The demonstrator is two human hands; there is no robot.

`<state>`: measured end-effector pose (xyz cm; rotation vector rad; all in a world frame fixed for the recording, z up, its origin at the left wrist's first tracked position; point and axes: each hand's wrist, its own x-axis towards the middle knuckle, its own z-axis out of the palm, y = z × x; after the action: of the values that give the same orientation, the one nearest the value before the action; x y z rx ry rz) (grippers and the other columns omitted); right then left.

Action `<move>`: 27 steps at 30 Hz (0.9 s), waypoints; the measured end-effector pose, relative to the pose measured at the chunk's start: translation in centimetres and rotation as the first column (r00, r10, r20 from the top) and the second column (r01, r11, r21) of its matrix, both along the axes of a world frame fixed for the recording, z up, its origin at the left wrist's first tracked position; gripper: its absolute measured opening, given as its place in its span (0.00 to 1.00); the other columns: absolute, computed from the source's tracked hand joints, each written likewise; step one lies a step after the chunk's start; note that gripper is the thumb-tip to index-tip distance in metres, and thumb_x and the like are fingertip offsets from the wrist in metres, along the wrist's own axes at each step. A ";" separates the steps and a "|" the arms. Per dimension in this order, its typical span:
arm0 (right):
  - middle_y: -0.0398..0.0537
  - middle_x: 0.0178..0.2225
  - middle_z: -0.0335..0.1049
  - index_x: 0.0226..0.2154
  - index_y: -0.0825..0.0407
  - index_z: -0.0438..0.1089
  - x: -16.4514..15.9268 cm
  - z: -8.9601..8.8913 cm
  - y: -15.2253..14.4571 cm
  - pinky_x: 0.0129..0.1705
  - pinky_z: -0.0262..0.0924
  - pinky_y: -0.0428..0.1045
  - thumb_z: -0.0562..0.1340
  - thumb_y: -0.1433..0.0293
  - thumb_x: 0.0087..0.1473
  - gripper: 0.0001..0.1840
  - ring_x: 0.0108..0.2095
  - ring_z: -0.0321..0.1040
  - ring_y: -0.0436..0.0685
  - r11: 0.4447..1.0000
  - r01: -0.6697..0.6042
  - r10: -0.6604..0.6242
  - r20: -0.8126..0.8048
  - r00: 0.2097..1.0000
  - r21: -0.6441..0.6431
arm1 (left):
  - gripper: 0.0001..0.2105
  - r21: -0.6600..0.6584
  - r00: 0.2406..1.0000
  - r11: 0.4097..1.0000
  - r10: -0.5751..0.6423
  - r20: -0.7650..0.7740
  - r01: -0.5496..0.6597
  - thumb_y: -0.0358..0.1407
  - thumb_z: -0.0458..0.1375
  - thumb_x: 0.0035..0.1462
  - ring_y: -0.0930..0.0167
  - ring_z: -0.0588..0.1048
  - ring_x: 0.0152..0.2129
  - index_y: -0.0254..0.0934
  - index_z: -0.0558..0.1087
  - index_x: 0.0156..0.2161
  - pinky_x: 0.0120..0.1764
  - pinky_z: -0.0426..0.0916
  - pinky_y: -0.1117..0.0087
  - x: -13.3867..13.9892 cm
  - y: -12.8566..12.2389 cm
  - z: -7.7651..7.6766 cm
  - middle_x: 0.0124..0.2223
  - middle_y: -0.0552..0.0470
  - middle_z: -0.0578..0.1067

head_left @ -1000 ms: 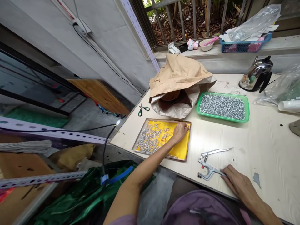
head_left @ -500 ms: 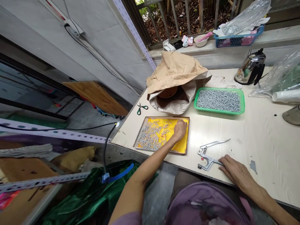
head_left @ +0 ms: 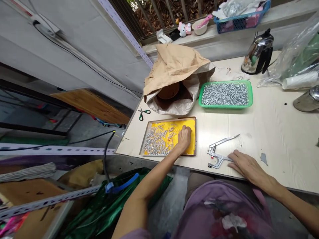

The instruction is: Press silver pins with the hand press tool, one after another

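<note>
My left hand (head_left: 183, 138) is closed, fingers down, over the right half of a shallow tray (head_left: 195, 136) with a yellow bottom. What its fingertips hold, if anything, is hidden. Small silver screw-like pieces (head_left: 154, 141) are heaped in the tray's left part, with a looser group by the fingers. On the table's front part, my right hand (head_left: 245, 166) has its fingers around the end of the lower handle of silver snap pliers (head_left: 219, 160). The pliers lie on the tabletop, their handles spread apart.
Behind the tray stands an open brown paper sack (head_left: 174, 69). A green container (head_left: 251, 99) full of similar silver pieces is right of it. Green-handled scissors (head_left: 142, 114) lie left. A kettle (head_left: 259, 53), plastic bags (head_left: 294, 66) and a metal cup (head_left: 307, 99) stand farther right.
The camera view has shifted, so the table appears higher and further left. My left hand has moved slightly left within the tray. The right hand stays at the pliers.
</note>
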<state>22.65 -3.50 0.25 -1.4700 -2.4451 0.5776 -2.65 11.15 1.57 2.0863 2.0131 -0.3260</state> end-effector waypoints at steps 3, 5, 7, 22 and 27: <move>0.48 0.33 0.66 0.32 0.50 0.62 -0.3 0.6 0.5 0.30 0.56 0.49 0.52 0.72 0.62 0.08 0.29 0.65 0.53 0.999 -0.005 0.007 0.055 0.998 -0.041 | 0.16 -0.019 0.998 0.999 -0.035 -0.058 0.034 0.27 0.42 0.64 0.67 0.74 0.35 0.31 0.73 0.44 0.35 0.63 0.69 -0.1 -0.4 0.0 0.45 0.42 0.72; 0.48 0.32 0.66 0.30 0.51 0.62 -0.5 0.6 0.7 0.29 0.55 0.49 0.52 0.76 0.61 0.08 0.28 0.64 0.53 0.998 -0.013 0.019 0.104 0.994 -0.061 | 0.16 -0.016 0.996 0.999 -0.049 -0.075 0.048 0.25 0.43 0.63 0.66 0.74 0.35 0.31 0.73 0.44 0.34 0.63 0.69 -0.2 -0.6 0.0 0.44 0.41 0.72; 0.48 0.32 0.66 0.30 0.51 0.62 -0.6 0.5 0.8 0.30 0.54 0.48 0.53 0.76 0.60 0.08 0.29 0.64 0.54 0.997 -0.021 0.030 0.132 0.991 -0.069 | 0.15 -0.004 0.996 0.999 -0.046 -0.078 0.045 0.25 0.44 0.62 0.65 0.74 0.36 0.30 0.73 0.43 0.34 0.63 0.68 -0.4 -0.6 -0.1 0.44 0.39 0.72; 0.47 0.31 0.65 0.32 0.52 0.65 -1.0 0.5 0.7 0.30 0.50 0.47 0.53 0.76 0.61 0.08 0.30 0.62 0.53 0.998 -0.019 0.029 0.170 0.985 -0.060 | 0.10 -0.497 0.536 0.864 0.460 0.708 -0.084 0.40 0.60 0.52 0.77 0.63 0.11 0.33 0.73 0.33 0.17 0.56 0.77 1.3 -8.3 1.1 0.16 0.59 0.68; 0.47 0.31 0.65 0.33 0.52 0.65 -1.1 0.3 0.5 0.30 0.49 0.48 0.53 0.77 0.60 0.08 0.29 0.61 0.53 0.999 -0.020 0.028 0.178 0.984 -0.049 | 0.15 -0.580 0.477 0.809 0.550 0.686 -0.098 0.45 0.63 0.48 0.79 0.60 0.10 0.32 0.73 0.27 0.17 0.50 0.77 2.3 -10.8 -0.6 0.12 0.62 0.62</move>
<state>21.58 -2.97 0.52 -1.5759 -2.6043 0.5322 -0.34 0.36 0.95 1.1041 1.4464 0.2359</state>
